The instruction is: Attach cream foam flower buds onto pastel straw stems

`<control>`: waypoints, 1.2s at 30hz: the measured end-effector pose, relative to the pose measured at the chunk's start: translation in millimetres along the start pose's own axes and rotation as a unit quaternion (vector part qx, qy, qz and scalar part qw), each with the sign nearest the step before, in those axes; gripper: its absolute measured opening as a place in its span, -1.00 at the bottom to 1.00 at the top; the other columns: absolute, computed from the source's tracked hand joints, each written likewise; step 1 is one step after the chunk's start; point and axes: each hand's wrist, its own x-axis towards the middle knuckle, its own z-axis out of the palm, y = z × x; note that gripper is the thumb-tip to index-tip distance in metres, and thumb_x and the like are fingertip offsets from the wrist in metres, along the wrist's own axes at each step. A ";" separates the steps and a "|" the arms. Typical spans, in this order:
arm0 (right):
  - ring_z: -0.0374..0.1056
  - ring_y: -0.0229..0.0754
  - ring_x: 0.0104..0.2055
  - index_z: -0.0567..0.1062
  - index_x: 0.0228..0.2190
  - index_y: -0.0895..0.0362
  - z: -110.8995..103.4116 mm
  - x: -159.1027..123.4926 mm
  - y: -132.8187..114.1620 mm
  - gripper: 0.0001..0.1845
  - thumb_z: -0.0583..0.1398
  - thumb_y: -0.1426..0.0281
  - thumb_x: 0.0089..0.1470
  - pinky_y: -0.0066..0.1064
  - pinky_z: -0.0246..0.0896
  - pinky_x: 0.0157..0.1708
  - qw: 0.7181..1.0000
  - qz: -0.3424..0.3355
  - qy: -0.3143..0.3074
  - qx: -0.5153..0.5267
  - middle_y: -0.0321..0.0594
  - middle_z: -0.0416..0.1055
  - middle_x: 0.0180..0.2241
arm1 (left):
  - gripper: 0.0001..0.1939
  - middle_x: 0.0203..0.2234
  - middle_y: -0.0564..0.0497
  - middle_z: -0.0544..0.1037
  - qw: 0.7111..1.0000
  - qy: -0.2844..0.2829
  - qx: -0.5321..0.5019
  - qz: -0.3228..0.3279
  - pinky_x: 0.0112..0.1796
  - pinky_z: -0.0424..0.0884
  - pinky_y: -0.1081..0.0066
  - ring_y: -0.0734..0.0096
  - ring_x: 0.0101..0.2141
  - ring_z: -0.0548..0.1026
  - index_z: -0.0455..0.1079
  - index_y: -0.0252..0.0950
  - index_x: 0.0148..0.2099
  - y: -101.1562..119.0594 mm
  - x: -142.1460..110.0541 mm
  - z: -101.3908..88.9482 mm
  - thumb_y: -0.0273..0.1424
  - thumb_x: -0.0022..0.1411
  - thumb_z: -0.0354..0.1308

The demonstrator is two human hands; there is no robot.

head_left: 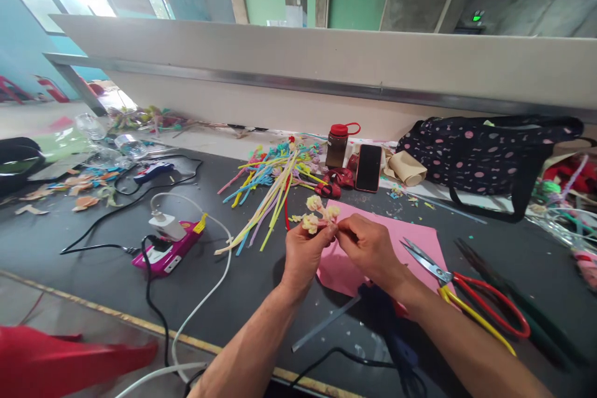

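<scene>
Cream fuzzy pipe-cleaner flowers (311, 222) stand up between my two hands, over the pink sheet (426, 239). My left hand (305, 255) pinches their stems between thumb and finger. Pressed close against it, my right hand (368, 245) has its fingertips closed at the same stems; what exactly they grip is hidden. Right of my right hand lie scissors (436, 270) with one red and one yellow handle. Under my right forearm is a dark blue tool (385, 329), partly covered, with a clear glue stick (326, 323) beside it.
Behind my hands lies a bundle of coloured pipe cleaners (265, 189). A brown bottle (336, 146), a phone (368, 168) and a patterned bag (466, 158) stand farther back. Left, a magenta power strip (170, 252) trails cables. Dark pliers (513, 298) lie at right.
</scene>
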 end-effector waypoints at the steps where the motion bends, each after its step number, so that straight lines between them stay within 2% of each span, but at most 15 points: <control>1: 0.32 -0.22 -0.39 0.48 -0.45 0.12 -1.9 1.6 0.3 -0.84 0.10 0.50 0.01 -0.41 0.12 -0.35 1.000 0.007 -0.002 0.015 -0.24 0.42 -0.46 | -0.83 -0.65 0.10 0.42 1.000 0.000 0.008 0.001 -0.50 0.25 0.51 0.56 -0.58 0.33 0.41 -0.37 -0.49 0.2 -0.5 0.1 -0.37 -0.11 0.29; 3: 0.30 -0.25 -0.43 0.49 -0.49 0.12 -7.2 5.7 1.8 -0.85 0.12 0.49 -0.01 -0.43 0.11 -0.40 0.997 0.034 -0.020 0.066 -0.28 0.41 -0.51 | -0.83 -0.62 0.07 0.44 1.000 -0.008 0.011 -0.015 -0.51 0.27 0.51 0.54 -0.56 0.34 0.42 -0.37 -0.46 2.3 -1.0 -0.2 -0.38 -0.12 0.30; 5: 0.24 -0.30 -0.53 0.49 -0.52 0.14 -13.3 10.0 5.0 -0.89 0.15 0.46 -0.04 -0.47 0.09 -0.50 0.982 0.087 -0.055 0.156 -0.32 0.37 -0.57 | -0.81 -0.56 0.06 0.46 0.998 -0.037 -0.011 -0.045 -0.53 0.28 0.51 0.54 -0.56 0.34 0.44 -0.36 -0.42 6.0 -0.8 -1.1 -0.39 -0.14 0.31; 8: 0.15 -0.37 -0.63 0.48 -0.50 0.16 -20.0 14.1 11.1 -0.92 0.17 0.44 -0.09 -0.52 0.00 -0.63 0.935 0.166 -0.104 0.295 -0.37 0.31 -0.64 | -0.81 -0.51 0.04 0.47 0.991 -0.102 -0.037 -0.080 -0.53 0.29 0.53 0.56 -0.56 0.34 0.45 -0.34 -0.39 11.1 0.7 -3.2 -0.42 -0.14 0.30; 10: 0.14 -0.38 -0.65 0.48 -0.49 0.18 -21.4 15.1 14.2 -0.92 0.18 0.44 -0.11 -0.54 -0.04 -0.66 0.908 0.193 -0.121 0.351 -0.37 0.31 -0.64 | -0.84 -0.55 0.04 0.46 0.988 -0.130 -0.018 -0.086 -0.54 0.28 0.55 0.56 -0.56 0.34 0.44 -0.36 -0.42 12.4 1.7 -4.6 -0.40 -0.11 0.29; 13: 0.14 -0.39 -0.66 0.48 -0.49 0.19 -20.4 15.4 16.5 -0.90 0.20 0.41 -0.13 -0.55 -0.07 -0.68 0.887 0.212 -0.127 0.391 -0.37 0.30 -0.66 | -0.81 -0.66 0.05 0.42 0.984 -0.141 0.013 -0.109 -0.62 0.20 0.57 0.58 -0.64 0.31 0.42 -0.37 -0.45 12.5 2.5 -6.2 -0.33 -0.06 0.26; 17: 0.10 -0.43 -0.69 0.48 -0.51 0.21 -19.1 15.6 17.9 -0.88 0.23 0.39 -0.17 -0.56 -0.09 -0.70 0.866 0.227 -0.154 0.417 -0.39 0.28 -0.68 | -0.79 -0.71 0.10 0.37 0.983 -0.131 -0.011 -0.127 -0.64 0.15 0.58 0.63 -0.70 0.25 0.42 -0.36 -0.41 14.1 2.8 -7.7 -0.33 -0.08 0.28; 21: 0.06 -0.46 -0.73 0.43 -0.58 0.22 -15.4 14.4 20.8 -0.87 0.25 0.40 -0.18 -0.58 -0.16 -0.74 0.827 0.246 -0.200 0.463 -0.40 0.25 -0.72 | -0.78 -0.72 0.16 0.27 0.978 -0.135 -0.048 -0.148 -0.67 0.06 0.61 0.72 -0.70 0.11 0.43 -0.38 -0.44 15.4 3.8 -8.9 -0.36 -0.16 0.32; 27: 0.04 -0.48 -0.79 0.44 -0.54 0.25 -4.6 10.4 25.6 -0.84 0.26 0.39 -0.17 -0.59 -0.20 -0.78 0.769 0.262 -0.251 0.526 -0.39 0.25 -0.73 | -0.79 -0.70 0.15 0.30 0.965 -0.149 -0.104 -0.188 -0.69 -0.01 0.61 0.74 -0.72 0.12 0.40 -0.38 -0.49 13.5 4.9 -11.6 -0.44 -0.22 0.35; 30: 0.10 -0.46 -0.76 0.45 -0.52 0.26 -5.2 10.0 25.1 -0.82 0.28 0.37 -0.18 -0.61 -0.14 -0.77 0.777 0.265 -0.254 0.512 -0.35 0.30 -0.69 | -0.79 -0.69 0.13 0.32 0.965 -0.168 -0.102 -0.176 -0.67 0.01 0.60 0.73 -0.71 0.13 0.40 -0.38 -0.49 12.5 5.6 -13.8 -0.44 -0.22 0.35; 36: 0.17 -0.41 -0.68 0.47 -0.46 0.24 -21.9 12.6 15.9 -0.82 0.23 0.35 -0.11 -0.58 0.01 -0.71 0.844 0.226 -0.271 0.404 -0.34 0.31 -0.66 | -0.83 -0.66 0.09 0.37 0.967 -0.197 -0.062 -0.149 -0.63 0.06 0.58 0.69 -0.68 0.16 0.41 -0.39 -0.47 10.6 6.3 -15.6 -0.42 -0.14 0.31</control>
